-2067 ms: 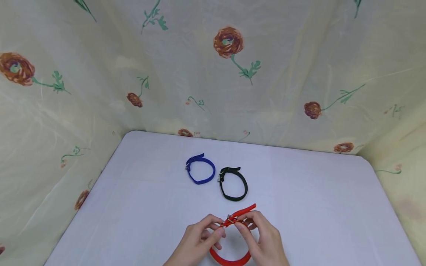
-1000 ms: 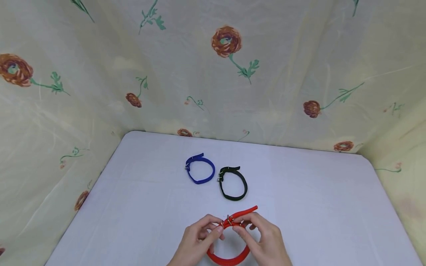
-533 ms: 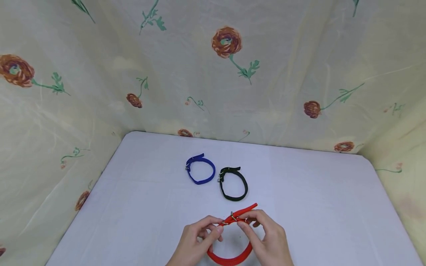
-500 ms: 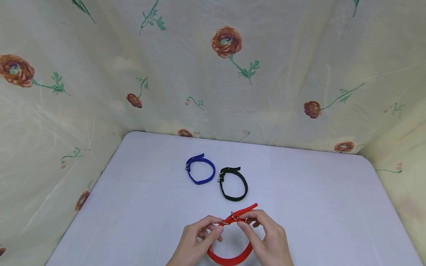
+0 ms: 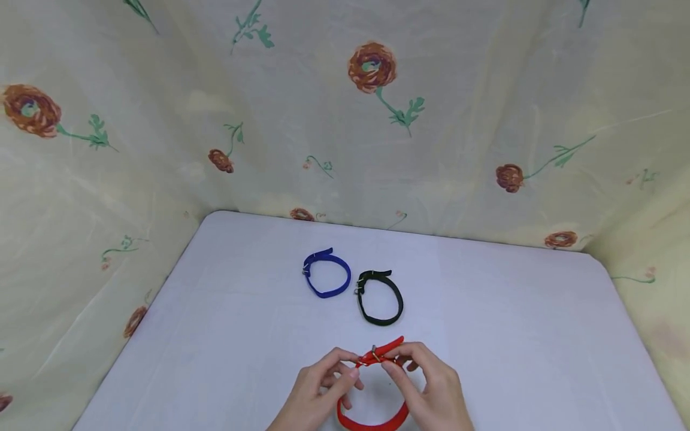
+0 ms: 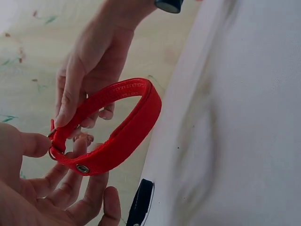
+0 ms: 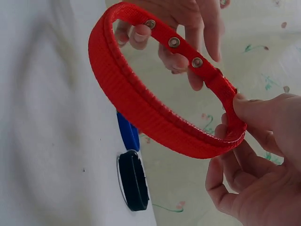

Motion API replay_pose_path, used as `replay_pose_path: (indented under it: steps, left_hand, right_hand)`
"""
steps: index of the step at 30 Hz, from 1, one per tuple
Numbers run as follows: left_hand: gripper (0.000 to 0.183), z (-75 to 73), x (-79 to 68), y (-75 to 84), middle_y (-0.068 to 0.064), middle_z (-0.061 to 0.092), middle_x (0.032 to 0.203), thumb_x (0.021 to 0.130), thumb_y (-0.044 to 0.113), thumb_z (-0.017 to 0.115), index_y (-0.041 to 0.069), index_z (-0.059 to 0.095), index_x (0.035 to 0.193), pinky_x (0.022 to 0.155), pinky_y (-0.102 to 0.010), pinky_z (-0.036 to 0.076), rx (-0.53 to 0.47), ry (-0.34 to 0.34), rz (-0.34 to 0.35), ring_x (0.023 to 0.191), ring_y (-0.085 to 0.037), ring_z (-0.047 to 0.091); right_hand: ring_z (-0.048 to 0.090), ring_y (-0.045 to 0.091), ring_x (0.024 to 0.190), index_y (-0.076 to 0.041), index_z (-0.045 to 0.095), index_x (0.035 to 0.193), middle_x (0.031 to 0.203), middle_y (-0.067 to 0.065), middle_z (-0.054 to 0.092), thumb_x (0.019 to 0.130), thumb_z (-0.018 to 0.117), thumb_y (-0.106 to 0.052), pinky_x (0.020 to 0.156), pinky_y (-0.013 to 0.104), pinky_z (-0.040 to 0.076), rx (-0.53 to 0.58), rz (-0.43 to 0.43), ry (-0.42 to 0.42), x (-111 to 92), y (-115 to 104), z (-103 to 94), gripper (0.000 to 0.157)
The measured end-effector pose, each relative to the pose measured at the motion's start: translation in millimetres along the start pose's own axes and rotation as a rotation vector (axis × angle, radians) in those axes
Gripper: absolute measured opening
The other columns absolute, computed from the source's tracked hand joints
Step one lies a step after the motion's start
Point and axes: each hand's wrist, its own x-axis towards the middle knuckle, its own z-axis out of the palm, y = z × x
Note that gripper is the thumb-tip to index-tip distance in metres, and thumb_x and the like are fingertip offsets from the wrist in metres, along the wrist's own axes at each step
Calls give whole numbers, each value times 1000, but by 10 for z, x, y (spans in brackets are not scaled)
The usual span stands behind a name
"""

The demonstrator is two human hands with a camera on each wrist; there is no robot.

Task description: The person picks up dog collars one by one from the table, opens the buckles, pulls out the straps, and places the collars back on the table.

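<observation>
A red buckled collar (image 5: 372,426) is held up over the table by both hands, its loop hanging towards the near edge. My left hand (image 5: 323,386) pinches the strap just left of the metal buckle (image 5: 375,354) between thumb and fingertips. On the buckle's right side, my right hand (image 5: 431,383) pinches the strap between thumb and index finger. The strap's free end (image 5: 396,343) sticks out past the buckle, up and to the right. Metal eyelets (image 7: 174,42) line part of the band in the right wrist view.
Beyond the hands a blue collar (image 5: 348,278) and a black collar (image 5: 400,305) lie buckled into loops on the white table (image 5: 242,335). A flowered cloth (image 5: 431,179) hangs behind the table and along its sides.
The red collar's free end now reaches less far to the right past the buckle than half a second ago. Both hands keep their pinch with small shifts; the blue and black collars have not moved.
</observation>
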Motion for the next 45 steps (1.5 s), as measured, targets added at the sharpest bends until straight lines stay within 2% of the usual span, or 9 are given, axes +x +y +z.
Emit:
replay_pose_path:
  steps: [3, 6, 11, 18, 21, 26, 33, 39, 45]
  left_hand:
    - [27, -7, 13, -1, -9, 82, 102, 109, 39, 64, 18, 69, 127, 61, -21, 50, 23, -6, 36, 67, -16, 71]
    - [30, -8, 17, 0, -7, 81, 100, 108, 41, 66, 18, 70, 125, 60, -20, 50, 29, 5, 37, 65, -12, 69]
    - [30, 4, 11, 11, -2, 77, 92, 106, 41, 69, 17, 75, 123, 57, -20, 50, 44, 54, 22, 60, -7, 63]
    - [37, 24, -13, 43, 3, 62, 86, 105, 46, 69, 29, 74, 137, 48, -20, 36, 1, 53, -30, 54, -9, 52]
    - [40, 37, -17, 46, -2, 66, 88, 104, 44, 71, 22, 72, 138, 52, -21, 41, -71, 46, -76, 57, -12, 54]
    - [32, 36, -12, 38, -9, 74, 94, 104, 38, 73, 13, 69, 123, 61, -25, 49, -139, 50, -97, 61, -14, 59]
    - [32, 45, -26, 69, 0, 65, 87, 104, 40, 71, 24, 74, 131, 57, -25, 44, -102, 72, -148, 57, -13, 52]
    - [31, 46, -22, 81, 2, 59, 81, 103, 38, 71, 21, 77, 129, 52, -23, 39, -105, 98, -155, 52, -12, 47]
    - [34, 49, -20, 87, 4, 56, 74, 101, 44, 75, 20, 79, 124, 50, -23, 36, -90, 118, -161, 51, -12, 45]
  right_hand:
    - [64, -4, 79, -26, 72, 105, 96, -22, 74, 84, 90, -5, 72, 24, 59, 16, -38, -25, -16, 0, 24, 35]
    - [64, -4, 82, -27, 72, 106, 98, -22, 75, 85, 90, -6, 72, 24, 59, 29, -41, -42, -23, -11, 39, 35]
    - [65, -3, 82, -28, 72, 105, 98, -21, 74, 85, 90, -5, 74, 19, 57, 45, -50, 0, -23, -23, 51, 35]
    - [65, -2, 82, -29, 72, 105, 100, -21, 72, 85, 90, -4, 75, 17, 56, 72, -21, 19, -30, -43, 62, 37]
    - [64, -2, 82, -30, 72, 105, 100, -22, 72, 85, 89, -5, 75, 15, 55, 63, -18, 20, -33, -39, 58, 36]
    - [65, -2, 82, -30, 72, 106, 101, -20, 74, 85, 89, -4, 75, 14, 54, 70, -50, 11, -31, -20, 37, 37]
    - [64, -3, 82, -27, 72, 106, 99, -21, 74, 84, 90, -4, 71, 24, 59, 69, -49, -53, -26, -4, 15, 36]
    - [64, -3, 82, -26, 73, 106, 99, -20, 74, 84, 90, -5, 71, 25, 60, 78, -56, -76, -22, 1, 23, 35]
    - [65, -2, 82, -25, 73, 106, 99, -18, 75, 85, 89, -4, 72, 19, 58, 84, -76, -39, -24, -3, 17, 34]
